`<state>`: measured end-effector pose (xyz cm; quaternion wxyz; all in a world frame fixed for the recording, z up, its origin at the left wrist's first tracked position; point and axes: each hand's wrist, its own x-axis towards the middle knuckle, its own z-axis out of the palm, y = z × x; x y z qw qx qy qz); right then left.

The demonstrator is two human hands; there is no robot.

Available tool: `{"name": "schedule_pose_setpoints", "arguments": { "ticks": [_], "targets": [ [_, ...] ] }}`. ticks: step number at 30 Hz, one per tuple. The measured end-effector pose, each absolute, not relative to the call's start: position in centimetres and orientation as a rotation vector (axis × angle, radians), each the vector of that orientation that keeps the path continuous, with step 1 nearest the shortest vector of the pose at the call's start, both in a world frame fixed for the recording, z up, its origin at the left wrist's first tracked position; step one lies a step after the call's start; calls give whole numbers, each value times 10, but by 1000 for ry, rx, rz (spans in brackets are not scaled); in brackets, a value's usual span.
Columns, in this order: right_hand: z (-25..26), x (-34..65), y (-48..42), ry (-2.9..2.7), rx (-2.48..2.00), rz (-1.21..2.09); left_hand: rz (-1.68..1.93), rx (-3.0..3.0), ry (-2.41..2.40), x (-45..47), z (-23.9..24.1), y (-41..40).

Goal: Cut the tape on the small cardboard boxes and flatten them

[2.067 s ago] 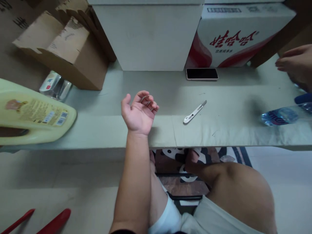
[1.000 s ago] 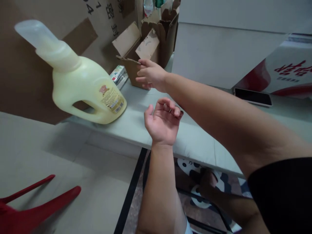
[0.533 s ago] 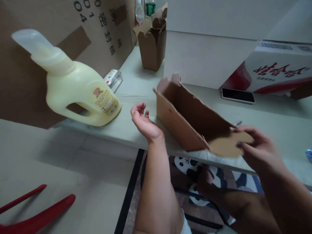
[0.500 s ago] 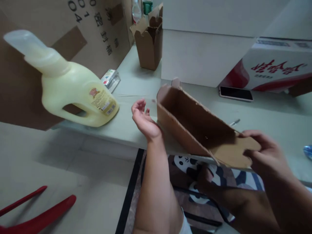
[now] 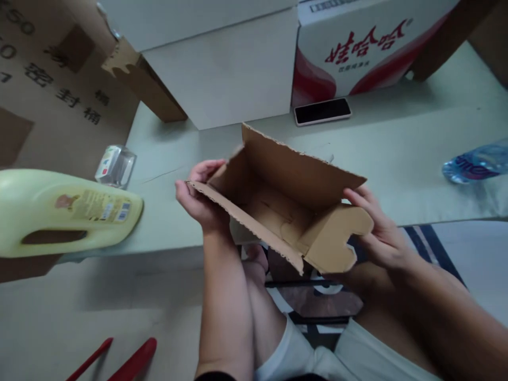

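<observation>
An open brown cardboard box (image 5: 286, 217) is held between my two hands over the table's front edge, its hollow inside facing up toward me. My left hand (image 5: 206, 198) grips its left end, with the thumb at the near wall's corner and fingers at the far side. At the right end, my right hand (image 5: 377, 227) holds the box by the far wall's corner and beside a notched flap (image 5: 333, 238) that leans outward. Part of the right fingers is hidden behind this flap. The near wall has a rough torn edge.
On the pale green table (image 5: 413, 153) lie a phone (image 5: 323, 111), a plastic bottle (image 5: 476, 161) and a small clear case (image 5: 115, 166). A yellow jug (image 5: 71, 211) stands left. White boxes (image 5: 238, 69) and a red-and-white carton (image 5: 357, 53) line the back; another cardboard box (image 5: 154, 87) stands beside them.
My left hand, free beside the box before, now grips its left end. The box has been lifted and its walls spread wider. My right hand has shifted from the flap's end. The view has swung right.
</observation>
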<state>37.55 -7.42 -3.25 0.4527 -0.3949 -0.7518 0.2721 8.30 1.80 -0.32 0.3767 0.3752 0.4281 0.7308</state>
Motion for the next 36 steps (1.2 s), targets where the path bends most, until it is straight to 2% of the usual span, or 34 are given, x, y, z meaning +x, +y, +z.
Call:
{"name": "schedule_pose_setpoints", "arguments": {
  "ticks": [3, 8, 15, 32, 36],
  "targets": [
    [-38, 375, -76, -1657, -1064, 684, 1772, 1158, 1190, 96, -8, 17],
    [-45, 367, -73, -1388, -1144, 662, 1861, 1394, 1253, 111, -16, 16],
    [-38, 358, -78, -1230, -1036, 779, 1873, 1353, 1087, 118, -16, 17],
    [-25, 358, -75, -1382, -1177, 743, 1837, 1421, 1134, 114, -17, 15],
    [-27, 364, -74, -1403, -1083, 776, 1691, 1564, 1150, 107, -20, 17]
  ]
}}
